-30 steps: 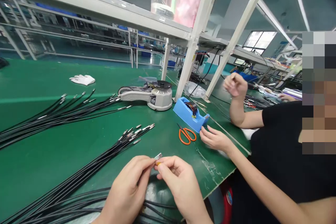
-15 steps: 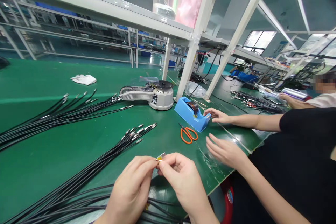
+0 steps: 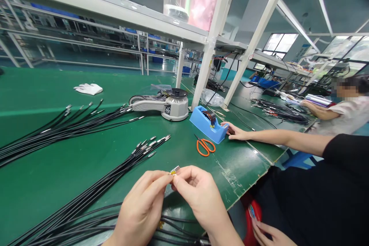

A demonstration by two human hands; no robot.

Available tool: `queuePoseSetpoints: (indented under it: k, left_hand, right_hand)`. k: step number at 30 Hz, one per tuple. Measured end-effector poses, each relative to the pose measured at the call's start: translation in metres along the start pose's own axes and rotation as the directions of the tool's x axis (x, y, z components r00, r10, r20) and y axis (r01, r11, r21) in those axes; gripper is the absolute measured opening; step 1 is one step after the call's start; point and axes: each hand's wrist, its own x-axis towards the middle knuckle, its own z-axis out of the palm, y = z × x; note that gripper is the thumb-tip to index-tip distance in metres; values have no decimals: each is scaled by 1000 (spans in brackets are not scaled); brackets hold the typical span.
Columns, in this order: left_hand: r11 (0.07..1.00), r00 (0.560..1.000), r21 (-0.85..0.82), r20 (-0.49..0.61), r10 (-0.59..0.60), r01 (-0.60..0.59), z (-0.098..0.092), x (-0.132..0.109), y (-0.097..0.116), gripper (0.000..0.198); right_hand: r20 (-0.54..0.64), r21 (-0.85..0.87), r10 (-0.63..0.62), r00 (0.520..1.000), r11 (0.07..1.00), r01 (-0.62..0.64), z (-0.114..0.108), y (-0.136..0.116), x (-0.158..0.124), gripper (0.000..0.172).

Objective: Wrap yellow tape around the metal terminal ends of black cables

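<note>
My left hand and my right hand meet low in the middle of the view, fingertips pinched together on a small metal cable end with a bit of yellow on it. Black cables with metal tips fan out across the green table just beyond and below my hands. A co-worker's hand on the right rests by the blue tape dispenser. Their other hand is down at the lower right, off the table.
Orange scissors lie next to the blue dispenser. A grey automatic tape dispenser stands behind it. A second bundle of black cables lies at the left. White gloves lie farther back. White shelf legs rise from the table. Another person sits at far right.
The co-worker's near hand left the table and dropped to the lower right; their other hand stays at the blue dispenser. My hands keep pinching the cable end.
</note>
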Motion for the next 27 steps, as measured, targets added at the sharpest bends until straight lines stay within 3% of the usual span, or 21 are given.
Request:
queuePoseSetpoints:
  k: [16,21,24,27]
  left_hand:
    - [1000,1000,-3,12,-18,18,1,2,2,31]
    - [973,974,-27,21,-227,228,0,6,4,17]
    - [915,912,-52,126,-390,399,-4,12,4,12]
    - [878,864,-56,220,-453,475,-8,16,4,15]
  right_hand:
    - [14,-78,14,1000,997,-13,0,-4,0,17]
    - [7,-142,11,1000,990,-10,2,3,-3,22]
    - [-5,-163,-21,1000,986,20,3,7,-4,20]
    - [-16,-178,-36,999,983,32,3,8,-4,18]
